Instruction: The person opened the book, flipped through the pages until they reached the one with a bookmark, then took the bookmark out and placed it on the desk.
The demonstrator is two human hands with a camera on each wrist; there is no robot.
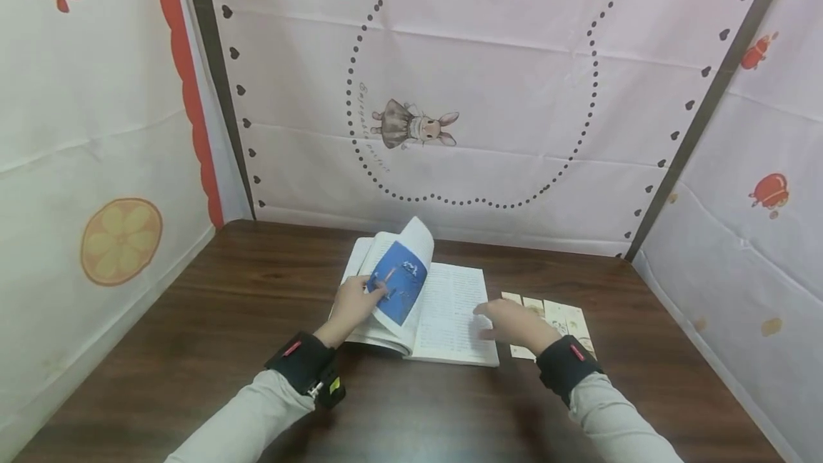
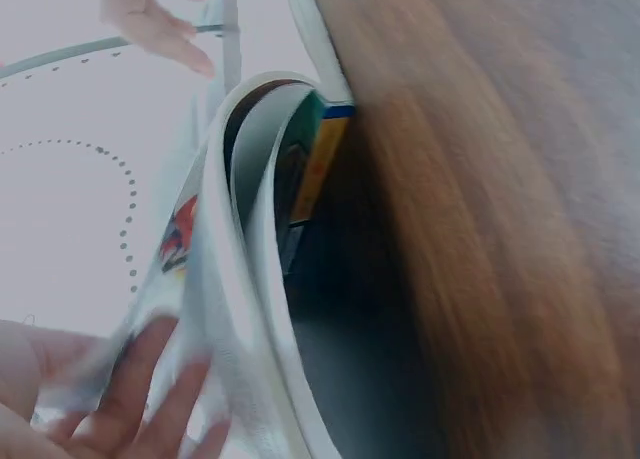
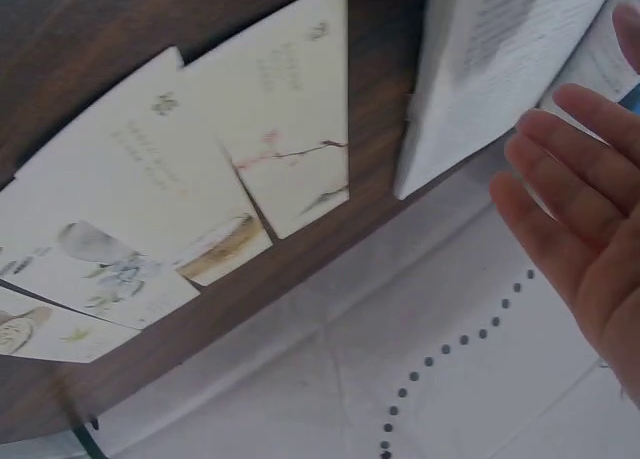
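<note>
as the left hand (image 1: 356, 304) pinches a raised page (image 1: 419, 240), a light touch counts

while the book (image 1: 453, 313) lies open on the dark wooden table (image 1: 225, 299), the left hand is at its left half, and the step in hand looks like turning leaves. its thumb lies by the blue picture (image 1: 403, 281) on the raised page, and its fingers seem curled behind the paper; blur in the left wrist view hides how many leaves they take.

the right hand (image 1: 517, 324) holds nothing: its fingers are extended over the outer edge of the book's right half. whether a fingertip touches the paper, i cannot tell. just right of the book lie some pale printed cards (image 1: 569, 319), partly hidden by that hand in the head view.

to do this well, the pinch should be soft enough not to crease the picture, yet firm enough that the leaf does not spring back. since the left-hand leaves bow up in a curve, guiding the raised page along that curve, rather than tugging away from the spine, should spare the binding. the free hand could press flat near the fold, so the book does not slide. a low sweep of that wrist might scatter the cards.
</note>
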